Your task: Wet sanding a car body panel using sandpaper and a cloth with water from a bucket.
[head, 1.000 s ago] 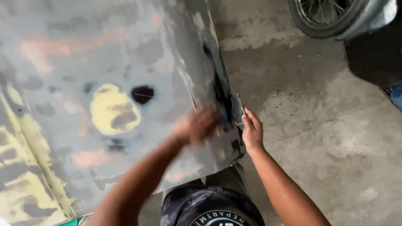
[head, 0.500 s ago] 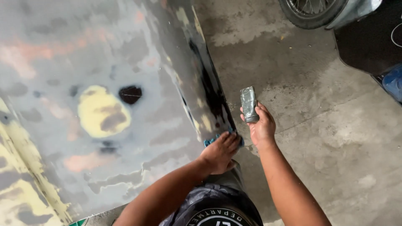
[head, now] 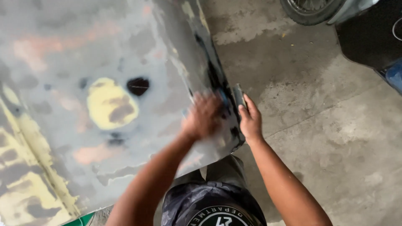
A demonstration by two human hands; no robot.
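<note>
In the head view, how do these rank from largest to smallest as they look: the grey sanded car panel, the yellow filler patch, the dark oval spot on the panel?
1. Grey sanded car panel
2. Yellow filler patch
3. Dark oval spot

The differences are clear.

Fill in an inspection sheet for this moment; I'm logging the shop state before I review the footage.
Surface: sanded grey car body panel with yellow filler patch, a dark bare spot and pinkish primer areas.
Job's things: small blue pad, barely visible under the left hand; grey sanding block at the panel's edge.
Clutter: nothing seen on the panel.
Hands: left hand motion-blurred, pressed on the panel near its edge; right hand grips the sanding block beside the edge.
Cables: thin white loop at the far right, kind unclear.
Surroundings: stained concrete floor; tyre at top; blue object at right.
</note>
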